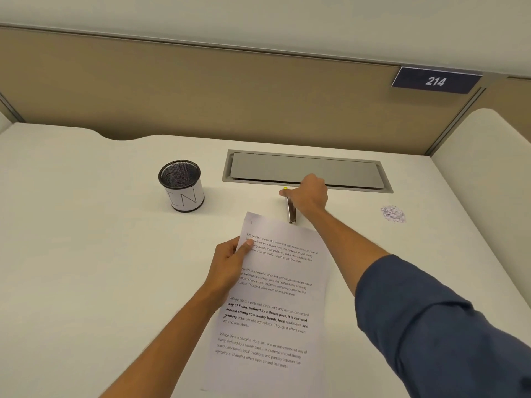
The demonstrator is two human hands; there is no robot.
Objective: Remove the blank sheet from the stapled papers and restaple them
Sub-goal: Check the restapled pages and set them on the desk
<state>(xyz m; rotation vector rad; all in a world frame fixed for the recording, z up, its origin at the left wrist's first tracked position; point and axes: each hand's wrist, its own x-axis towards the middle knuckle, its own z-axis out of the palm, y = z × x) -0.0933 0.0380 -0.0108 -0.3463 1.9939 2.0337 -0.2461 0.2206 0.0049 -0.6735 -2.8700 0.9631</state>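
Left hand (230, 262) on papers (273, 305)

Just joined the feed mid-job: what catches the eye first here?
The printed papers at centre, pinched at their left edge by the left hand. Just beyond them, the right hand grips a metal stapler on the desk. A mesh cup stands to the left.
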